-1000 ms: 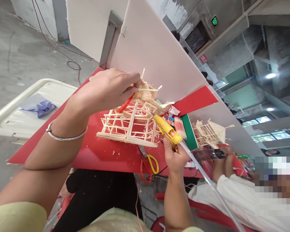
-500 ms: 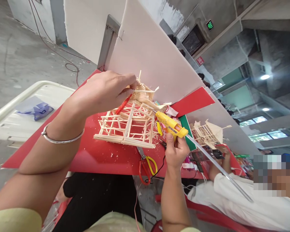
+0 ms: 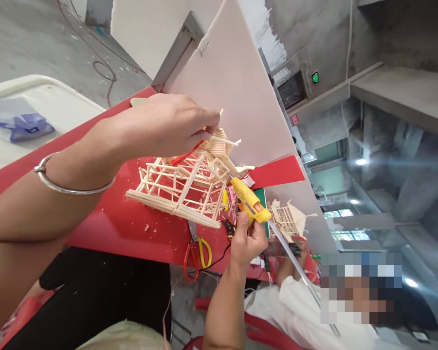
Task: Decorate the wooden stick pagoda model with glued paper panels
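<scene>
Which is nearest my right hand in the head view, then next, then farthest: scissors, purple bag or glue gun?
1. Glue gun: held in your right hand.
2. Scissors: left of that hand, at the table's near edge.
3. Purple bag: far left, on the white surface.

The model (image 3: 189,183) is bare wood with a matt look. The glue gun (image 3: 247,197) is smooth plastic with a soft sheen, its glue stick (image 3: 295,265) clear and glossy. The scissors (image 3: 194,238) join metal to plastic. The bracelet (image 3: 76,190) is polished metal, the desk (image 3: 113,231) smooth, the floor (image 3: 22,43) matt concrete.
</scene>
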The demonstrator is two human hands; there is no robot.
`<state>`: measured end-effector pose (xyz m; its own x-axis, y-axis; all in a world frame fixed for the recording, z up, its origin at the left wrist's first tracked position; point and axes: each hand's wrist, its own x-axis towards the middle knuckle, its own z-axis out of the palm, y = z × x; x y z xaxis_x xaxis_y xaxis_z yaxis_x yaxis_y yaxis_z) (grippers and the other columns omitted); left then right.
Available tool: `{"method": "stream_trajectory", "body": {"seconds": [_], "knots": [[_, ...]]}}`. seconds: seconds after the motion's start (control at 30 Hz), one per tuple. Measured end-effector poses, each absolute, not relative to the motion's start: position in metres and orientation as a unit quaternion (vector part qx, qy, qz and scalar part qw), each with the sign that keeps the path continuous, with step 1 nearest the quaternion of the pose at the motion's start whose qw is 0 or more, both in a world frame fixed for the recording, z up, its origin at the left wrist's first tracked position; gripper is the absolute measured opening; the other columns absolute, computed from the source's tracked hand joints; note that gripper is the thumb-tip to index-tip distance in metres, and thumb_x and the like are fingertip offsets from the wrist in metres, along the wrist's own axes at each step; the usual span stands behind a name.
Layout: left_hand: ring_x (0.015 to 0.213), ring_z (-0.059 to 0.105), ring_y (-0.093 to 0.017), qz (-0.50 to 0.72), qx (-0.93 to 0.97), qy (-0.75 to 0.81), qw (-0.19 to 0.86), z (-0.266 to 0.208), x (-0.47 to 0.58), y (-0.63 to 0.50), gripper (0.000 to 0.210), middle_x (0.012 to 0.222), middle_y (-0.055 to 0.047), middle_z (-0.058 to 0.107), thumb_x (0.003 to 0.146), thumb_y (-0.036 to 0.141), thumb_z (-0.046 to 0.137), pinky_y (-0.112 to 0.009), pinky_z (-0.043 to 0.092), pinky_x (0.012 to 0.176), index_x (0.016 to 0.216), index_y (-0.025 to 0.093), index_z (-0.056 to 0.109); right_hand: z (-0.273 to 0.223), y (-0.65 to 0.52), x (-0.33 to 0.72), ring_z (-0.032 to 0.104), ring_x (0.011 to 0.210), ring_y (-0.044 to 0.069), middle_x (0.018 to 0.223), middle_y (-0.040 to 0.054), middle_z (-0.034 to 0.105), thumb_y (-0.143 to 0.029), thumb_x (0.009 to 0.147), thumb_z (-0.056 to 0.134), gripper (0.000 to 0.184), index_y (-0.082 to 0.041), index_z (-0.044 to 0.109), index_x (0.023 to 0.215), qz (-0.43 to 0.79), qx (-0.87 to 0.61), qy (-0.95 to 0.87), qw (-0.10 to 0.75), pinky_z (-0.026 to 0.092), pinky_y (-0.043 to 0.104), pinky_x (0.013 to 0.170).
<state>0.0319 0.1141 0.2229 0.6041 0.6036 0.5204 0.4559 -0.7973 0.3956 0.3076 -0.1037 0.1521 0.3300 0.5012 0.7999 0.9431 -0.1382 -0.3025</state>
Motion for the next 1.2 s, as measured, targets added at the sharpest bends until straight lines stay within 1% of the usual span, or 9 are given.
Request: {"method": "stream_trajectory", "body": {"seconds": [0.13, 0.3, 0.47, 0.53, 0.67, 0.83, 0.97, 1.1, 1.2], "knots": [[0.076, 0.061, -0.022, 0.334, 0.886, 0.303, 0.108, 0.220, 0.033, 0.115, 0.040, 0.089, -0.008, 0.070, 0.100, 0.032, 0.034, -0.034, 0.032, 0.063, 0.118, 0.025, 0.069, 0.167, -0.102, 0.297, 0.068, 0.068, 0.021, 0.080, 0.0108, 0.077, -0.052, 0.094, 0.071, 0.042, -0.012, 0.080, 0.103, -0.315, -0.686, -0.534, 0.381, 0.054, 0.034, 0.068], [0.094, 0.070, -0.027, 0.365, 0.870, 0.297, 0.150, 0.216, 0.034, 0.115, 0.039, 0.089, -0.008, 0.072, 0.096, 0.030, 0.043, -0.037, 0.043, 0.078, 0.121, 0.027, 0.072, 0.191, -0.098, 0.283, 0.071, 0.072, 0.022, 0.084, 0.0108, 0.078, -0.046, 0.096, 0.071, 0.033, -0.014, 0.079, 0.098, -0.351, -0.650, -0.597, 0.311, 0.056, 0.034, 0.071], [0.093, 0.071, -0.029, 0.381, 0.866, 0.293, 0.141, 0.214, 0.036, 0.115, 0.040, 0.088, -0.007, 0.071, 0.093, 0.025, 0.043, -0.040, 0.045, 0.075, 0.119, 0.029, 0.073, 0.211, -0.096, 0.278, 0.067, 0.067, 0.018, 0.076, 0.0060, 0.073, -0.036, 0.095, 0.075, 0.021, -0.016, 0.078, 0.093, -0.388, -0.615, -0.640, 0.249, 0.054, 0.030, 0.067], [0.094, 0.071, -0.030, 0.389, 0.862, 0.286, 0.151, 0.212, 0.036, 0.116, 0.042, 0.088, -0.007, 0.071, 0.091, 0.026, 0.045, -0.041, 0.045, 0.075, 0.122, 0.029, 0.073, 0.220, -0.096, 0.276, 0.067, 0.066, 0.018, 0.075, 0.0047, 0.072, -0.037, 0.095, 0.074, 0.021, -0.016, 0.077, 0.093, -0.387, -0.621, -0.646, 0.218, 0.053, 0.030, 0.067], [0.097, 0.071, -0.033, 0.404, 0.854, 0.269, 0.188, 0.211, 0.036, 0.117, 0.046, 0.087, -0.009, 0.071, 0.087, 0.029, 0.049, -0.044, 0.046, 0.077, 0.126, 0.032, 0.074, 0.236, -0.095, 0.273, 0.067, 0.070, 0.020, 0.079, 0.0064, 0.072, -0.042, 0.097, 0.071, 0.026, -0.017, 0.078, 0.100, -0.382, -0.633, -0.651, 0.172, 0.053, 0.033, 0.069], [0.096, 0.070, -0.035, 0.412, 0.857, 0.251, 0.181, 0.212, 0.034, 0.117, 0.045, 0.085, -0.011, 0.074, 0.084, 0.031, 0.051, -0.046, 0.047, 0.075, 0.123, 0.033, 0.075, 0.256, -0.090, 0.275, 0.065, 0.069, 0.019, 0.076, 0.0052, 0.071, -0.044, 0.096, 0.071, 0.026, -0.019, 0.079, 0.100, -0.384, -0.622, -0.670, 0.129, 0.051, 0.032, 0.068], [0.097, 0.069, -0.035, 0.399, 0.863, 0.254, 0.178, 0.213, 0.033, 0.117, 0.045, 0.085, -0.012, 0.074, 0.087, 0.030, 0.049, -0.046, 0.046, 0.076, 0.124, 0.031, 0.075, 0.273, -0.085, 0.278, 0.064, 0.071, 0.018, 0.082, 0.0062, 0.074, -0.043, 0.095, 0.072, 0.027, -0.019, 0.079, 0.105, -0.384, -0.614, -0.683, 0.097, 0.049, 0.032, 0.070], [0.098, 0.067, -0.034, 0.394, 0.865, 0.251, 0.183, 0.212, 0.032, 0.116, 0.046, 0.089, -0.011, 0.074, 0.091, 0.028, 0.045, -0.046, 0.046, 0.080, 0.127, 0.029, 0.073, 0.289, -0.079, 0.274, 0.060, 0.067, 0.016, 0.074, 0.0043, 0.071, -0.042, 0.094, 0.074, 0.027, -0.016, 0.080, 0.101, -0.384, -0.595, -0.703, 0.064, 0.046, 0.029, 0.066], [0.100, 0.068, -0.034, 0.389, 0.866, 0.253, 0.185, 0.212, 0.034, 0.118, 0.046, 0.088, -0.011, 0.073, 0.090, 0.027, 0.047, -0.046, 0.046, 0.081, 0.127, 0.029, 0.073, 0.302, -0.071, 0.270, 0.057, 0.065, 0.014, 0.072, 0.0026, 0.068, -0.041, 0.095, 0.073, 0.027, -0.016, 0.080, 0.099, -0.363, -0.587, -0.722, 0.044, 0.044, 0.028, 0.066]]}}
